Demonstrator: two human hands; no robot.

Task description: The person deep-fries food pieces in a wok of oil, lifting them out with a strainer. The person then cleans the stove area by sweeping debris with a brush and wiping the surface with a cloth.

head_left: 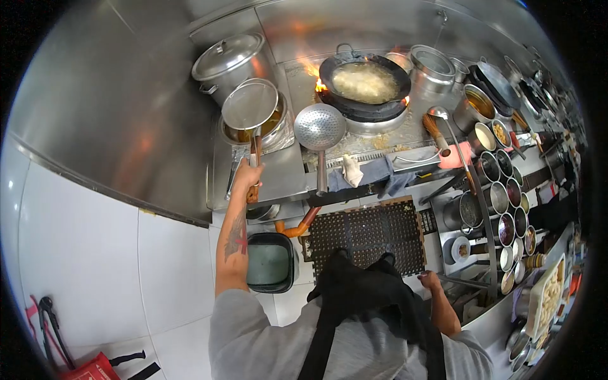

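My left hand point(248, 173) is closed around the wooden handle of a fine-mesh strainer point(250, 104). The strainer's round mesh is over a metal pot point(278, 130) with brownish liquid in it. Just to the right, a perforated metal skimmer point(320, 126) rests with its handle toward me. Food bubbles in pale oil in a black wok point(365, 82) on the burner, with flames showing at its sides. Down by my right side, away from the stove, my right hand point(429, 279) has its fingers curled, and I see nothing in it.
A large lidded pot point(231, 63) stands at the back left. Right of the wok are a ladle point(453, 136), a brush point(436, 134) and several metal containers point(499, 197) of ingredients. A dark bin point(271, 263) and a perforated rubber mat point(367, 231) are on the floor.
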